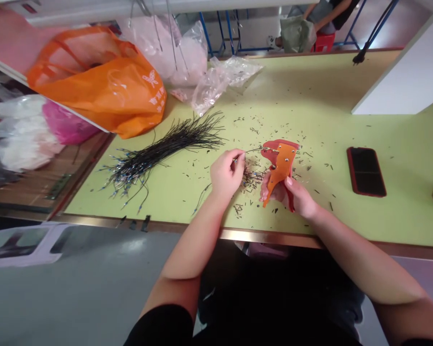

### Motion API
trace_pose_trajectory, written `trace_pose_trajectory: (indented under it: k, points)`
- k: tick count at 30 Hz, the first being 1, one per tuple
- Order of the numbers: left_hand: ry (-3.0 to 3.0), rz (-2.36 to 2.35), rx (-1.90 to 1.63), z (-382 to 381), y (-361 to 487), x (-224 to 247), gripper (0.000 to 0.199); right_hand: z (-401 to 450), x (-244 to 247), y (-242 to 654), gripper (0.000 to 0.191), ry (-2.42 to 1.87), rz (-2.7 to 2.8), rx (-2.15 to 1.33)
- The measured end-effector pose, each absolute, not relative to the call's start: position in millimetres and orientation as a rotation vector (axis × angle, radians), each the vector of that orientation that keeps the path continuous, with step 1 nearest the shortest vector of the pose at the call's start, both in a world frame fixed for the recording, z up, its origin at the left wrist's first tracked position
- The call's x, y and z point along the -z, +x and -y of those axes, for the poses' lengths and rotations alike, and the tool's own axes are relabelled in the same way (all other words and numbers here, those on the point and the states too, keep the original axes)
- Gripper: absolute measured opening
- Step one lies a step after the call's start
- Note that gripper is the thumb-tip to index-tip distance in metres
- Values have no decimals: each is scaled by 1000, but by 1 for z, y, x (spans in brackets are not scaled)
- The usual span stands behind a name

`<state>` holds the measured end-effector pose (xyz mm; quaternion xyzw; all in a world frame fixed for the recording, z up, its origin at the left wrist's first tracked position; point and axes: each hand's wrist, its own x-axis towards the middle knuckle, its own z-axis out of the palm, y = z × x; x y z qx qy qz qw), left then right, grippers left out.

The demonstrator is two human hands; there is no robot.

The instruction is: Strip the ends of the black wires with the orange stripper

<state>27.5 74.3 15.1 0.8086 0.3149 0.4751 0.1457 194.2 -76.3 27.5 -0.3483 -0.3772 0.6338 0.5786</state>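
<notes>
My right hand (299, 196) is closed around the handles of an orange and red wire stripper (284, 159), its jaws facing left. Between finger and thumb, my left hand (228, 172) pinches a thin black wire (251, 150). One end of that wire reaches the stripper's jaws; whether they grip it is too small to tell. The wire's other part trails below my left wrist onto the table. To the left lies a thick bundle of black wires (173, 139), with small blue and silvery tips at its near end. Short cut scraps (252, 179) are scattered under and around both hands.
An orange bag (104, 86) and clear plastic bags (220, 79) stand at the back left of the green table (346, 216). A phone (366, 171) lies to the right, near a white panel (404, 67). Across the table, another person's arms (332, 17) show beside a grey-green bag.
</notes>
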Motion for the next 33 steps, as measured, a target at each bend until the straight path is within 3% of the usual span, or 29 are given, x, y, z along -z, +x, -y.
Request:
trace_pose_trajectory:
  k: [33]
  points:
    - [2367, -607, -1614, -75, 27, -21, 20, 76, -28, 215, 67, -736, 1026, -1676]
